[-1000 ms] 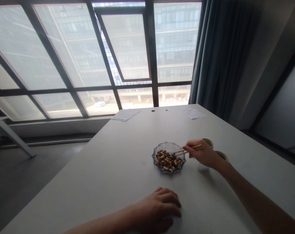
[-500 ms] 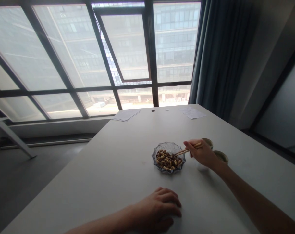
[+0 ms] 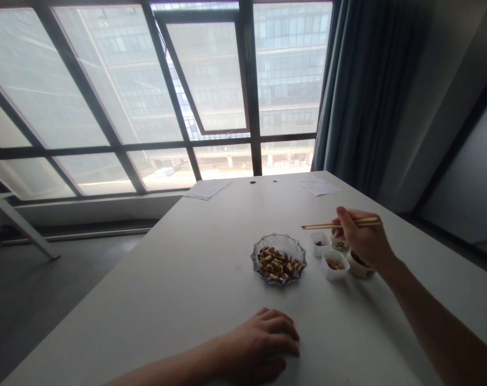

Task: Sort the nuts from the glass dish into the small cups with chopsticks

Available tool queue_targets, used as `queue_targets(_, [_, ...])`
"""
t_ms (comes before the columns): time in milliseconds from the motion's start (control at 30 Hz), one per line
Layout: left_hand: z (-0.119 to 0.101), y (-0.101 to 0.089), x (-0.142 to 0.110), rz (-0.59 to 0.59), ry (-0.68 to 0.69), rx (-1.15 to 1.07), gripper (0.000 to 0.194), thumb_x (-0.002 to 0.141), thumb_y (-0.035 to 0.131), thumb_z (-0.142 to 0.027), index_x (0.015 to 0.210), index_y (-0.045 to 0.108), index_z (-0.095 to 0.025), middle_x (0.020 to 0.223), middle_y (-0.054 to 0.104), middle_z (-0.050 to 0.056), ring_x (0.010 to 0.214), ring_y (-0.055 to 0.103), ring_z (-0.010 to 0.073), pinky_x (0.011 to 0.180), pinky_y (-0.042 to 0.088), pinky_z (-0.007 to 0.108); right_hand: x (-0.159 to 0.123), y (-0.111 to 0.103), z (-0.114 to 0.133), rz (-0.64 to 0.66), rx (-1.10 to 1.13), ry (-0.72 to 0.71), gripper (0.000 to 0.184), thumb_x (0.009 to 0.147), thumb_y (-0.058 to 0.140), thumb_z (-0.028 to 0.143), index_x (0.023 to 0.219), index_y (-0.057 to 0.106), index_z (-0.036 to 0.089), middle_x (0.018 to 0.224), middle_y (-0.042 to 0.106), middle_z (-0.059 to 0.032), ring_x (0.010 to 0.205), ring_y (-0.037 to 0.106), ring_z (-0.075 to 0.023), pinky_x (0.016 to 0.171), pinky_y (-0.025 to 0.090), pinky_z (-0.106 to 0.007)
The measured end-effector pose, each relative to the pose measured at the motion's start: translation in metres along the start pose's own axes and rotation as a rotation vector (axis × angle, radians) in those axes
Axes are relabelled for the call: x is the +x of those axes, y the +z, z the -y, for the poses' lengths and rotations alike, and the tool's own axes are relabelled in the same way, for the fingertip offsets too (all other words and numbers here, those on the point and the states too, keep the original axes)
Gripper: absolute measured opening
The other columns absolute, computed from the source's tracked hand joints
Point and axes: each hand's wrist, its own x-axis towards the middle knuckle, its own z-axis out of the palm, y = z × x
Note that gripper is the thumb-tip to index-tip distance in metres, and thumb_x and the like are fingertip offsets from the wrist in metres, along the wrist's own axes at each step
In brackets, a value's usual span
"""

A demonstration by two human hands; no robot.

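The right hand (image 3: pixel 362 236) clamps its fingers around wooden chopsticks (image 3: pixel 326 225) well back from the tips, probably for reach — whether those pinch anything is too small to tell. Two white plastic tubs (image 3: pixel 335 275) stand just beside the scalloped glass bowl (image 3: pixel 285 243) of mixed nuts (image 3: pixel 276 264), apparently for easy access; the left hand (image 3: pixel 269 340), fingers loosely curled and slightly apart, rests on the white table (image 3: pixel 187 289), likely for support.

On the table (image 3: pixel 166 289), the bowl (image 3: pixel 285 243) sits left of two tubs (image 3: pixel 335 275).
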Motion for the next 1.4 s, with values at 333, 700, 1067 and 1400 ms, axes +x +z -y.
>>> queue_targets(333, [0.000, 0.001, -0.001, -0.009, 0.000, -0.004, 0.034, 0.096, 0.066, -0.022, 0.130, 0.064, -0.027, 0.137, 0.070, 0.008, 0.136, 0.060, 0.0281, 0.120, 0.043, 0.044, 0.011, -0.013, -0.008, -0.061, -0.236, 0.024, 0.053, 0.102, 0.059, 0.059, 0.066, 0.070, 0.022, 0.047, 0.066, -0.0043, 0.046, 0.069, -0.0236, 0.052, 0.051, -0.033])
queue_targets(700, [0.001, 0.001, 0.000, -0.014, 0.002, 0.002, 0.036, 0.095, 0.066, -0.021, 0.130, 0.063, -0.028, 0.137, 0.069, 0.007, 0.136, 0.059, 0.0271, 0.120, 0.043, 0.043, 0.007, -0.010, -0.001, -0.071, -0.106, 0.056, 0.057, 0.100, 0.061, 0.068, 0.070, 0.072, 0.021, 0.053, 0.071, -0.0074, 0.047, 0.072, -0.0245, 0.046, 0.054, -0.031])
queue_targets(1067, [0.002, 0.003, -0.002, -0.020, 0.001, 0.004, 0.036, 0.095, 0.068, -0.021, 0.129, 0.063, -0.028, 0.137, 0.069, 0.006, 0.137, 0.060, 0.0259, 0.121, 0.042, 0.041, -0.023, 0.046, -0.004, 0.270, 0.109, 0.174, 0.063, 0.093, 0.064, 0.077, 0.066, 0.068, 0.020, 0.053, 0.071, -0.0073, 0.048, 0.073, -0.0228, 0.046, 0.054, -0.027])
queue_targets(1400, [0.001, 0.002, 0.000, -0.004, 0.002, 0.008, 0.034, 0.097, 0.066, -0.022, 0.130, 0.063, -0.028, 0.137, 0.069, 0.007, 0.136, 0.060, 0.0268, 0.120, 0.043, 0.042, -0.030, 0.061, -0.013, 0.240, 0.038, 0.094, 0.065, 0.101, 0.054, 0.072, 0.063, 0.066, 0.020, 0.044, 0.063, -0.0029, 0.040, 0.062, -0.0168, 0.046, 0.042, -0.026])
